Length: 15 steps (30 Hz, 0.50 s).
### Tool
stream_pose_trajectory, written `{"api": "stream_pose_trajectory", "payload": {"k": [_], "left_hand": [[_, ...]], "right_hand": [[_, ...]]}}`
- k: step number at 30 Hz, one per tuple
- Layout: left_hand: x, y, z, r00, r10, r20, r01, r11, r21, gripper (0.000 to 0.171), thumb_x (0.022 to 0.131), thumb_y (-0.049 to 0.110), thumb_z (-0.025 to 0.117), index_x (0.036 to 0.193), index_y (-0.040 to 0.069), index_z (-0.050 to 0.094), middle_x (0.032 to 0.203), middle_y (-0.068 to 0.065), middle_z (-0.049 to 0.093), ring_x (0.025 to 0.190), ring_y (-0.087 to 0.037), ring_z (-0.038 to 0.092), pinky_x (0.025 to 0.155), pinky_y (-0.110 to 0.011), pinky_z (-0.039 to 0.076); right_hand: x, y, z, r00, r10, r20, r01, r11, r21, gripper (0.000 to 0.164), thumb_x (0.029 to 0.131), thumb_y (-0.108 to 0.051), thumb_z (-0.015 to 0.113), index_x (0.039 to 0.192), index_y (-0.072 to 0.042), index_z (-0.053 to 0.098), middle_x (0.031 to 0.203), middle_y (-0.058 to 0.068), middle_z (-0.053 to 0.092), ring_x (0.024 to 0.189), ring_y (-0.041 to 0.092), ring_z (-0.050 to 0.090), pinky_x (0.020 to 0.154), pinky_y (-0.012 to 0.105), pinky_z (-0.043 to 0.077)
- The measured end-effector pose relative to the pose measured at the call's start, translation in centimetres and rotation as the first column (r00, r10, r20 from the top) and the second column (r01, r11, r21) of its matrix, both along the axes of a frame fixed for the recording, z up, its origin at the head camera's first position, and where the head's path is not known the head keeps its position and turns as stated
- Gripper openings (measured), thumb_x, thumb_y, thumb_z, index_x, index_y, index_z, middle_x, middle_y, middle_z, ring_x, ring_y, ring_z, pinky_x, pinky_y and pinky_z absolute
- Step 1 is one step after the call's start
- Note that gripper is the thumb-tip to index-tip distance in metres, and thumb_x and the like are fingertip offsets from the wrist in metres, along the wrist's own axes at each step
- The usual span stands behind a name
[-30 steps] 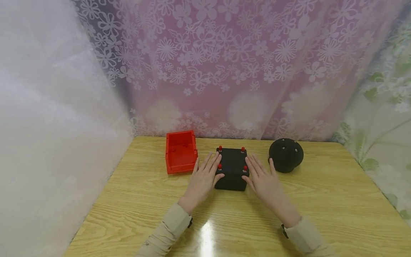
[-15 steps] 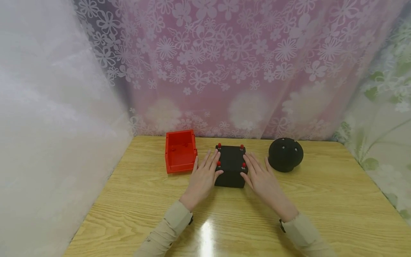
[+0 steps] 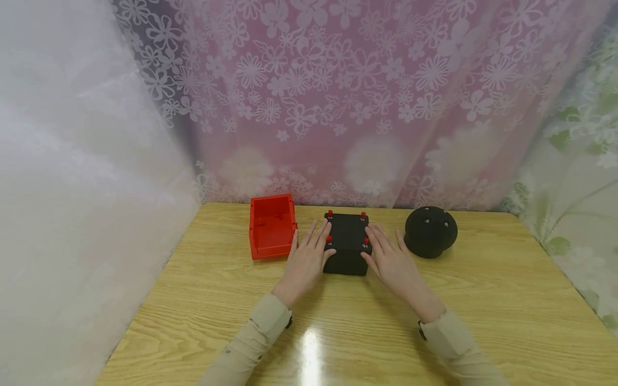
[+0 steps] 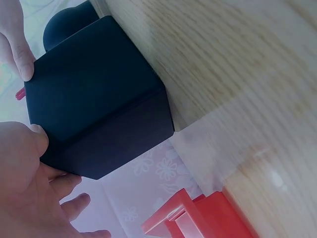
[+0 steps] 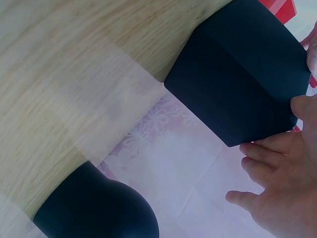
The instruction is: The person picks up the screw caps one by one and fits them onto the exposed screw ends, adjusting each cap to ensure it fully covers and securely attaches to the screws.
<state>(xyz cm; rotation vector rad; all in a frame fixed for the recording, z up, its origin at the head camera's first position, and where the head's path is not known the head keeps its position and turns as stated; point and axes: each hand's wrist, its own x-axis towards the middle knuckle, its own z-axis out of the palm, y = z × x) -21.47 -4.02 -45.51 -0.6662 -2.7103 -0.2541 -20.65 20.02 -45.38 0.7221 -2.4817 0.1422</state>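
Note:
A black box (image 3: 347, 261) with a red knob (image 3: 330, 239) near each corner of its top sits between both hands. Straight fingers of my left hand (image 3: 305, 264) lie along its left side, the thumb at its near left edge. On the opposite side my right hand (image 3: 397, 265) touches it likewise, fingers extended and thumb at the near right edge. The left wrist view shows the smooth front face of the black box (image 4: 94, 84), with the left thumb at its edge. In the right wrist view, fingertips of the right hand (image 5: 287, 168) meet the box's side.
An open red bin (image 3: 272, 230) stands left of the box, close to the left hand's fingertips. To the right is a black rounded, mushroom-shaped object (image 3: 429, 233) with small metal studs. A floral curtain (image 3: 338, 107) hangs behind the wooden table (image 3: 357, 332).
The black box has slid a little away from me toward the table's back edge, both hands moving along with it. The red bin and the rounded black object have stayed put.

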Motion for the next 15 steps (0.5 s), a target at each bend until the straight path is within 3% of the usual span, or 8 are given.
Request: {"api": "stream_pose_trajectory", "payload": {"k": [6,9,12,15], "left_hand": [[-0.3,0.0,0.2,1.000,-0.002,0.007,0.002,1.000,0.022,0.066,0.107,0.044,0.042,0.162,0.012,0.025,0.168,-0.003,0.024,0.154,-0.026,0.023,0.119,-0.063,0.022],[-0.6,0.1,0.1,1.000,0.004,0.007,-0.005,1.000,0.017,0.066,0.107,0.044,0.042,0.162,0.012,0.025,0.168,-0.003,0.024,0.155,-0.024,0.021,0.119,-0.063,0.022],[-0.9,0.1,0.2,1.000,0.012,0.008,-0.012,1.000,0.013,0.065,0.107,0.044,0.042,0.162,0.012,0.025,0.168,-0.003,0.024,0.155,-0.024,0.019,0.119,-0.063,0.022],[-1.2,0.2,0.3,1.000,0.018,0.016,-0.018,1.000,0.013,0.066,0.107,0.045,0.042,0.162,0.013,0.025,0.168,-0.003,0.023,0.155,-0.023,0.019,0.120,-0.062,0.020]], "right_hand": [[-0.4,0.0,0.0,1.000,-0.003,-0.001,0.003,1.000,0.005,0.070,0.093,-0.031,0.070,0.147,0.007,0.047,0.148,0.025,0.051,0.138,0.036,0.049,0.115,0.064,0.030],[-0.6,0.0,0.0,1.000,-0.002,0.002,0.002,1.000,0.001,0.067,0.097,-0.033,0.066,0.147,0.006,0.046,0.148,0.024,0.050,0.139,0.036,0.048,0.115,0.064,0.029],[-0.9,0.0,-0.1,1.000,-0.001,-0.012,0.001,1.000,0.002,0.067,0.107,-0.047,0.043,0.148,0.006,0.046,0.148,0.024,0.051,0.139,0.035,0.048,0.115,0.063,0.030],[-1.3,0.0,-0.2,0.999,0.007,-0.039,-0.007,1.000,-0.002,0.077,0.108,-0.055,0.021,0.147,0.006,0.048,0.147,0.024,0.052,0.138,0.036,0.049,0.114,0.063,0.032]]}}
